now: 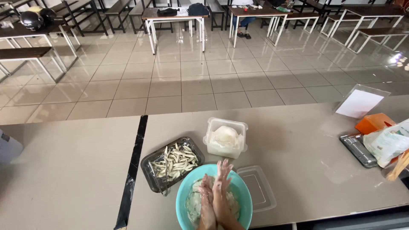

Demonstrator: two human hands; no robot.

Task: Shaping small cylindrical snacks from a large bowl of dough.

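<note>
My left hand and my right hand are pressed palm to palm above a turquoise bowl that holds pale, floury dough. Both hands are coated with flour, fingers pointing away from me. Whether a piece of dough lies between the palms is hidden. Just left of the bowl stands a dark metal tray filled with several thin pale dough strips. Behind the bowl sits a clear plastic tub holding a white bag of flour. A clear lid lies flat to the right of the bowl.
On the counter's right end lie a small metal tray, a white plastic bag, an orange box and a clear sheet stand. A black seam splits the counter. Tables and benches stand across the tiled floor beyond.
</note>
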